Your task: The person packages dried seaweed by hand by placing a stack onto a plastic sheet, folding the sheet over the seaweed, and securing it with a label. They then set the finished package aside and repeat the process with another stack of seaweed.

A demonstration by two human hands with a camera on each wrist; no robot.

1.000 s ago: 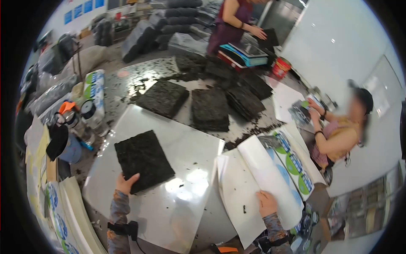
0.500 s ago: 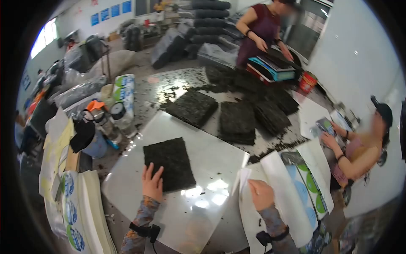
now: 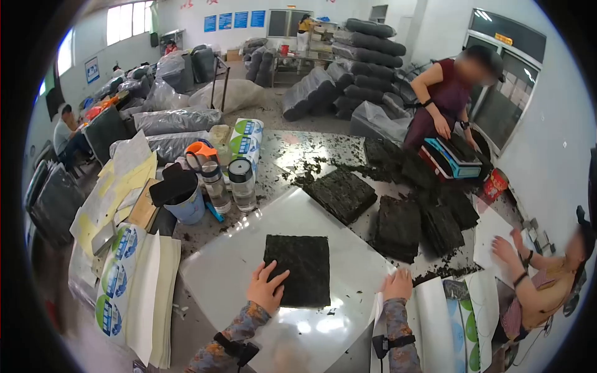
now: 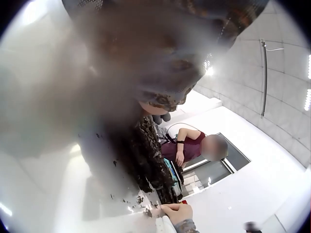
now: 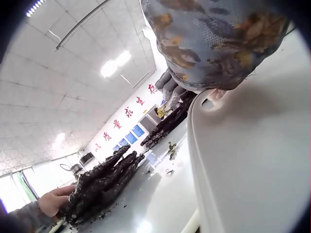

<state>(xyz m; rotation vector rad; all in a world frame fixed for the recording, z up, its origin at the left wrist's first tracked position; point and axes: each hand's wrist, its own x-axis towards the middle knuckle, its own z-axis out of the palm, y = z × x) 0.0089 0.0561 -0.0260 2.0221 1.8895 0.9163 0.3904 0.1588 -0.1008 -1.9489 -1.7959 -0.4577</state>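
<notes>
A square stack of dark dried seaweed sheets [image 3: 301, 270] lies on the glossy white board [image 3: 230, 248]. My left hand [image 3: 267, 287] rests on its lower left side, fingers spread over the edge. In the right wrist view, that hand [image 5: 52, 201] touches the side of the stack, whose layers [image 5: 104, 182] look loose and ragged. My right hand [image 3: 397, 285] is by the board's right corner and pinches the edge of a white sheet [image 5: 252, 155], which curls under the fingers. In the left wrist view, the right hand's [image 4: 179, 213] thumb and finger meet at that edge.
More seaweed stacks [image 3: 398, 227] lie behind the board among dark crumbs. To the left stand glass bottles [image 3: 241, 185], a blue cup [image 3: 186, 208] and a pile of folded printed bags [image 3: 118, 292]. One person [image 3: 444, 105] handles seaweed at a scale; another [image 3: 547, 286] sits at the right.
The head view has swung up and left. My left hand has shifted from the stack's lower edge onto its left side. My right hand has moved up along the white sheets to their far edge.
</notes>
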